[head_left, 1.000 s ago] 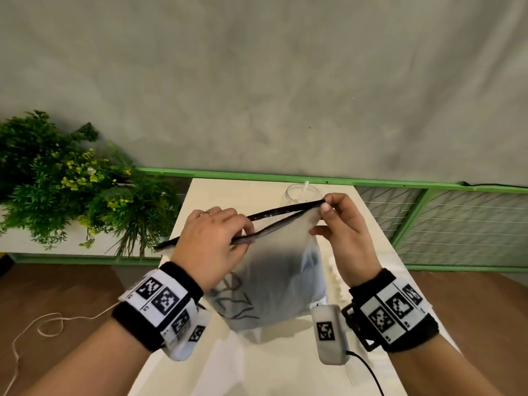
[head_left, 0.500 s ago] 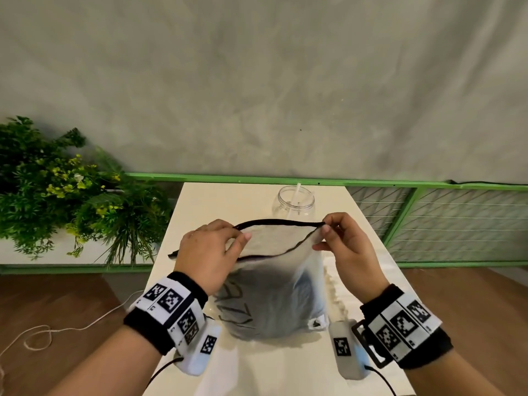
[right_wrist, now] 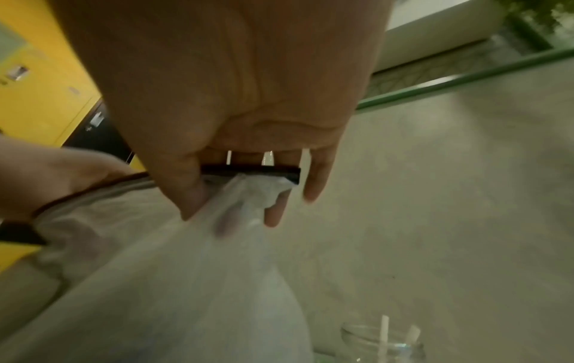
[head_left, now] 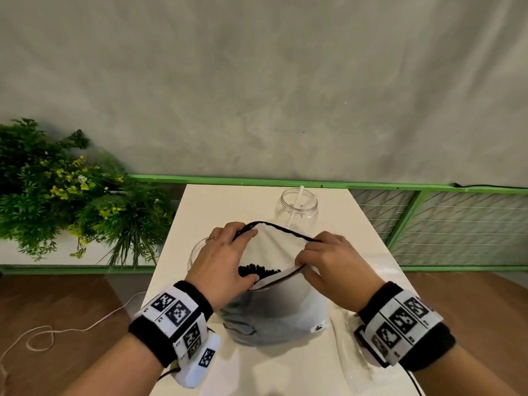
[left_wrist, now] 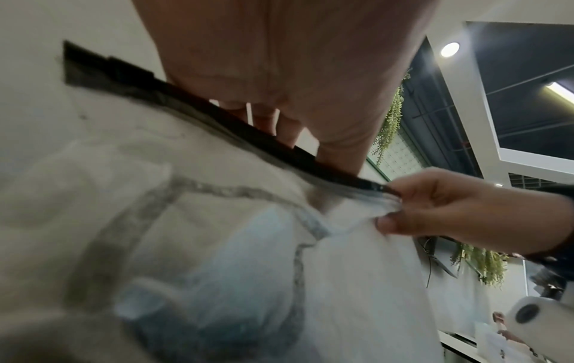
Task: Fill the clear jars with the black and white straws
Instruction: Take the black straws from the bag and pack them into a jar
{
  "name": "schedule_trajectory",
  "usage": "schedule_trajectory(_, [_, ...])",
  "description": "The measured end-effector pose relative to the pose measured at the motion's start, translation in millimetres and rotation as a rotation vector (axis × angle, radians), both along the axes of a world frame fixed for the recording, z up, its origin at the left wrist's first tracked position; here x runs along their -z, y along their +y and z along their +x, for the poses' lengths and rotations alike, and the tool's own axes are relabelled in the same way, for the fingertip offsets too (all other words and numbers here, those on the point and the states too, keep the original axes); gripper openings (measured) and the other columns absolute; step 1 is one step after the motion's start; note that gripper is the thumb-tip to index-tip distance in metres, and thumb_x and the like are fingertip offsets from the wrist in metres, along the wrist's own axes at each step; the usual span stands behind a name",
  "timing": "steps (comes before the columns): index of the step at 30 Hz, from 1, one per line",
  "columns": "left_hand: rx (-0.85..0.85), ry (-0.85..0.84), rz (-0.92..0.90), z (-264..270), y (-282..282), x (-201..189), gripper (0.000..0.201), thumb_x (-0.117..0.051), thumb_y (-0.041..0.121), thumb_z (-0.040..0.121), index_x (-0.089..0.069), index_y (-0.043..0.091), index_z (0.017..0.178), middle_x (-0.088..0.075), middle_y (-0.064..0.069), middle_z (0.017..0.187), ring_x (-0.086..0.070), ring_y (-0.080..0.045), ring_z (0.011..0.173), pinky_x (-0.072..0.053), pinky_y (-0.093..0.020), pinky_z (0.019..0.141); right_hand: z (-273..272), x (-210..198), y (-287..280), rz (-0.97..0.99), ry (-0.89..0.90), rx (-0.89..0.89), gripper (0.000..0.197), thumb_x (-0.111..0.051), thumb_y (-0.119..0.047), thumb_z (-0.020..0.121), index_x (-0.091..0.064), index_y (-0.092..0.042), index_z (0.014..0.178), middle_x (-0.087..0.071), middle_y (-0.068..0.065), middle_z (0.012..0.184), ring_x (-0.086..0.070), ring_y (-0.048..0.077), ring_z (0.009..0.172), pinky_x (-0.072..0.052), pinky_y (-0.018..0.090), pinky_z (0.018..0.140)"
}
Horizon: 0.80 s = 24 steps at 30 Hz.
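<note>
Here, both hands [head_left: 223, 261] [head_left: 334, 267] pinching bag [head_left: 274, 318] mouth wide, black straws [head_left: 258, 270] inside, seemingly one white straw [head_left: 298, 200] in jar [head_left: 295, 210].

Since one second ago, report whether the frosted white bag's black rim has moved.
Yes. The black rim has sunk toward the person, uncovering the clear jar behind it, and spread open.
</note>
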<state>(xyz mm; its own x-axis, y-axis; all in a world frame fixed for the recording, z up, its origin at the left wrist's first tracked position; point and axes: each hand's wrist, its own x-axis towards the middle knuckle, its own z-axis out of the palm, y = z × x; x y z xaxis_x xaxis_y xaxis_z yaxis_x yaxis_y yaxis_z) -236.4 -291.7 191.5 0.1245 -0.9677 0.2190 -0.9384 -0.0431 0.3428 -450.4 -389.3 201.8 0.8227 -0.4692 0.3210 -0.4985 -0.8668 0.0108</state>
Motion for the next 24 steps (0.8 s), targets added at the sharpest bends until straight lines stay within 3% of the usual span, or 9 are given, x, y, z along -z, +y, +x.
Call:
schedule_trajectory(3, [0.006,-0.014,0.040,-1,0,3,0.088,-0.064,0.054,0.075,-0.022,0.027,0.148,-0.022,0.002,0.148,-0.029,-0.022,0.129,-0.026,-0.028,0.109,0,-8,11,0.205,-0.086,-0.085,0.026,-0.046,-0.038,0.085,-0.067,-0.022,0.082,-0.057,-0.009,0.070,-0.046,0.014,0.076,-0.041,0.023,0.070])
schedule_trajectory(8, [0.014,0.021,0.021,-4,-2,9,0.091,-0.030,0.074,0.068,-0.017,0.031,0.147,-0.013,0.011,0.153,-0.029,-0.020,0.131,-0.031,-0.034,0.109,1,-8,7,0.330,-0.097,0.051,0.056,-0.030,-0.056,0.093,-0.055,-0.013,0.065,-0.048,-0.002,0.056,-0.047,0.016,0.067,-0.039,0.032,0.063])
schedule_trajectory(11, [0.022,0.007,0.059,-1,-5,13,0.097,-0.045,0.074,0.067,-0.010,0.033,0.147,-0.006,0.011,0.155,-0.025,-0.021,0.136,-0.029,-0.037,0.111,1,-4,9,0.261,-0.046,0.027,0.011,-0.061,-0.030,0.086,-0.065,-0.020,0.083,-0.048,-0.011,0.066,-0.048,0.013,0.069,-0.037,0.026,0.062])
schedule_trajectory(12, [0.020,-0.001,0.079,0,-4,15,0.101,-0.053,0.072,0.067,-0.006,0.033,0.147,-0.004,0.010,0.155,-0.023,-0.022,0.138,-0.028,-0.039,0.112,-1,-3,12,0.226,-0.031,-0.010,0.010,-0.067,-0.017,0.081,-0.066,-0.022,0.089,-0.050,-0.010,0.075,-0.049,0.014,0.071,-0.038,0.024,0.061])
schedule_trajectory(15, [-0.001,-0.007,0.123,2,-4,19,0.109,-0.065,0.064,0.067,0.001,0.034,0.148,-0.004,0.005,0.156,-0.023,-0.026,0.138,-0.030,-0.040,0.112,-4,-3,16,0.131,0.048,-0.113,0.043,-0.062,0.006,0.065,-0.066,-0.028,0.092,-0.057,-0.006,0.100,-0.051,0.012,0.077,-0.039,0.018,0.058])
schedule_trajectory(17, [-0.006,-0.011,0.130,0,-6,21,0.110,-0.067,0.061,0.067,0.003,0.035,0.148,-0.005,0.005,0.156,-0.027,-0.026,0.136,-0.034,-0.039,0.109,-4,-2,18,0.040,0.181,-0.132,0.048,-0.051,0.002,0.063,-0.067,-0.037,0.086,-0.062,-0.016,0.106,-0.051,0.009,0.075,-0.026,0.014,0.058])
schedule_trajectory(19, [-0.008,-0.002,0.138,-3,-7,24,0.110,-0.069,0.058,0.067,0.004,0.035,0.148,-0.006,0.005,0.155,-0.030,-0.027,0.134,-0.037,-0.039,0.107,-6,2,18,0.005,0.320,-0.076,0.050,-0.039,-0.007,0.063,-0.069,-0.040,0.083,-0.067,-0.023,0.086,-0.048,0.008,0.065,-0.017,0.017,0.054])
schedule_trajectory(21, [-0.016,0.001,0.158,-4,-9,27,0.111,-0.070,0.054,0.067,0.004,0.034,0.148,-0.009,0.005,0.154,-0.034,-0.026,0.132,-0.039,-0.039,0.104,-6,7,17,0.056,0.408,-0.038,0.051,-0.038,-0.007,0.066,-0.071,-0.036,0.092,-0.069,-0.013,0.072,-0.050,0.015,0.066,-0.018,0.024,0.052])
schedule_trajectory(24, [-0.032,-0.013,0.203,-5,-10,29,0.112,-0.070,0.051,0.068,0.006,0.032,0.148,-0.013,0.002,0.152,-0.036,-0.026,0.130,-0.041,-0.037,0.103,-5,8,14,0.125,0.411,0.039,0.033,-0.040,-0.023,0.088,-0.062,-0.022,0.113,-0.069,0.003,0.089,-0.050,0.025,0.091,-0.028,0.031,0.062])
